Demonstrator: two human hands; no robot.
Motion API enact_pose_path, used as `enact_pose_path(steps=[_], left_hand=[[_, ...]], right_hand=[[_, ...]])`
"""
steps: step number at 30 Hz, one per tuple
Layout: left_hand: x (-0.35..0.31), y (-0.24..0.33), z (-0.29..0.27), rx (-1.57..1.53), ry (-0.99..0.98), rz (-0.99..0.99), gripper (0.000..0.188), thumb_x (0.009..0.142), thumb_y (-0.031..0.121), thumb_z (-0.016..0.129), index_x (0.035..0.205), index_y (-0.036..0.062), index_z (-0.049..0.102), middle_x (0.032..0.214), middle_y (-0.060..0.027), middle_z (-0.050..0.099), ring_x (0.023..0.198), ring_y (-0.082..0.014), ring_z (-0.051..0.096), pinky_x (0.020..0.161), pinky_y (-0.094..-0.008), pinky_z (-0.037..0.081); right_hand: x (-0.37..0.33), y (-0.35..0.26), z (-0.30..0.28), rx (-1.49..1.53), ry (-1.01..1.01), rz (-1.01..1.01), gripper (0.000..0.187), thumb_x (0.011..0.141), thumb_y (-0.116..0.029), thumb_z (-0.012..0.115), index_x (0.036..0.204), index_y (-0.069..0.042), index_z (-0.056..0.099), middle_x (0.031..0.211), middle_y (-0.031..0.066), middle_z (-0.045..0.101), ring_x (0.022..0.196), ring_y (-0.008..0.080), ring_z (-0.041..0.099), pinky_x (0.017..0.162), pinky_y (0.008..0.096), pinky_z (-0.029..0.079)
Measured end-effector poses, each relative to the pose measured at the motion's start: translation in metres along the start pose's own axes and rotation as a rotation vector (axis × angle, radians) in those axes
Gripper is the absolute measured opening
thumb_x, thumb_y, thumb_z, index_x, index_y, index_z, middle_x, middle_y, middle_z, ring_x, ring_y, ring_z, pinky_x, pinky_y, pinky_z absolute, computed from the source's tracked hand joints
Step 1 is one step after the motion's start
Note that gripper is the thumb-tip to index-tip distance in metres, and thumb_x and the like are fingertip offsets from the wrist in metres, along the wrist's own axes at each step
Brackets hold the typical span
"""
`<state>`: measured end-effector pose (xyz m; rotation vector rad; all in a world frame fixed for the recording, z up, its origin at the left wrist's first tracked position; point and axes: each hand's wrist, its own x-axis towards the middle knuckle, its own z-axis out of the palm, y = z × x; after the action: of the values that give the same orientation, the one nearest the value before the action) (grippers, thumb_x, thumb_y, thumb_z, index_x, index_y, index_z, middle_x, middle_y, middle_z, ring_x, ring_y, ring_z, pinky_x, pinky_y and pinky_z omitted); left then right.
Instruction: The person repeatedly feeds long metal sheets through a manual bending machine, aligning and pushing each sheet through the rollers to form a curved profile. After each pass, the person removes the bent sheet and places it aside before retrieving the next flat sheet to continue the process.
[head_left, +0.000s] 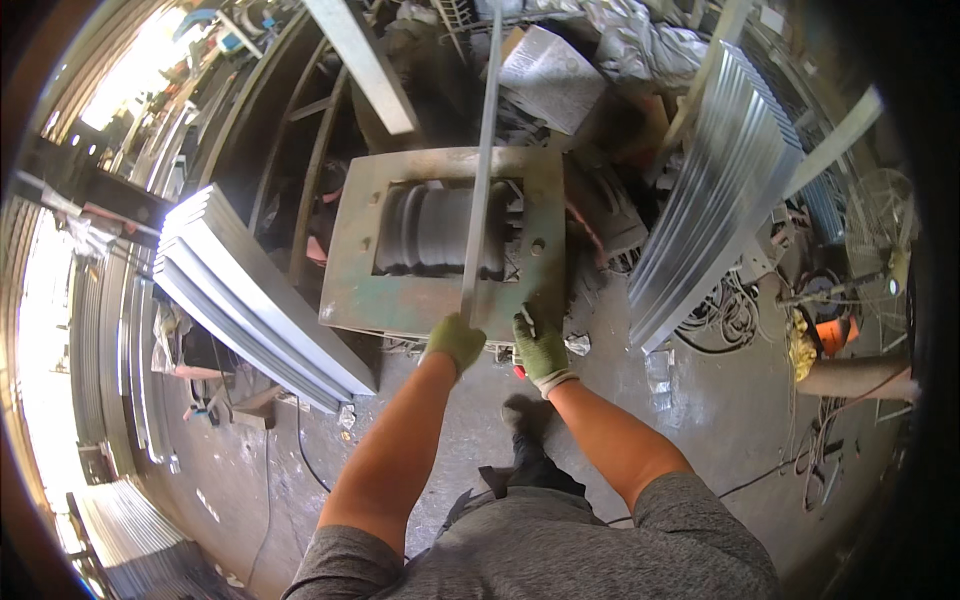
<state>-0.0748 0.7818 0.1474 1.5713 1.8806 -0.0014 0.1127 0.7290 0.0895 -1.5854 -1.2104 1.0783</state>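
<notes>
A long, narrow grey metal bar (483, 170) runs away from me across the green-grey machine table (350, 290). My gloved left hand (456, 342) is wrapped round its near end, at the table's front edge. Beneath the bar, a dark grooved roller (440, 228) sits in the table's rectangular opening; its surface looks smeared, as if turning. My gloved right hand (540, 350) is at the front edge, right of the bar, its fingers stretched forward and partly apart. Just below those fingers shows a small red part (519, 371), perhaps a button.
Stacked pale metal profiles (260, 300) lean at the left, and another tall stack (700, 190) stands at the right. Behind the table are a box (550, 80) and clutter. Coiled cables (725, 315) and an orange object (835, 333) lie at the right. A fan (880, 215) stands beyond.
</notes>
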Motion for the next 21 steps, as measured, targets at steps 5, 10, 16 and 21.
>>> enact_pose_path(steps=[5,10,16,21], left_hand=[[-0.08,-0.043,0.039,-0.191,-0.03,-0.043,0.044,0.087,0.024,0.064,0.122,-0.0032,0.07,0.116,-0.0367,0.072,0.116,-0.0521,0.069,0.102,-0.0554,0.055],[-0.162,-0.088,0.08,-0.26,0.005,-0.052,0.032,0.087,0.021,0.065,0.114,0.0041,0.07,0.102,-0.0307,0.075,0.103,-0.0519,0.071,0.089,-0.0549,0.058],[-0.262,-0.135,0.104,-0.368,-0.102,-0.104,0.04,0.088,0.027,0.072,0.122,0.0075,0.068,0.106,-0.0282,0.076,0.106,-0.0496,0.072,0.091,-0.0534,0.058],[-0.33,-0.179,0.126,-0.503,-0.118,-0.088,0.057,0.085,0.044,0.087,0.127,0.0106,0.067,0.109,-0.0225,0.079,0.107,-0.0431,0.076,0.09,-0.0481,0.059]], right_hand=[[0.037,-0.036,0.008,-0.129,0.165,-0.302,0.048,0.106,-0.029,0.067,0.144,0.002,0.061,0.14,0.0255,0.069,0.128,0.0419,0.066,0.112,0.0443,0.052],[0.067,-0.091,0.021,-0.555,0.251,-0.655,0.048,0.103,-0.024,0.068,0.144,0.0,0.059,0.14,0.0249,0.067,0.128,0.0425,0.065,0.114,0.0493,0.049],[0.076,-0.104,0.06,-0.763,0.072,-0.907,0.053,0.1,-0.036,0.068,0.141,-0.003,0.063,0.15,0.0188,0.062,0.142,0.0407,0.054,0.119,0.0518,0.044],[0.016,-0.075,0.073,-0.883,-0.121,-0.889,0.033,0.102,-0.03,0.063,0.124,-0.007,0.072,0.138,0.0131,0.069,0.146,0.0413,0.05,0.123,0.0535,0.038]])
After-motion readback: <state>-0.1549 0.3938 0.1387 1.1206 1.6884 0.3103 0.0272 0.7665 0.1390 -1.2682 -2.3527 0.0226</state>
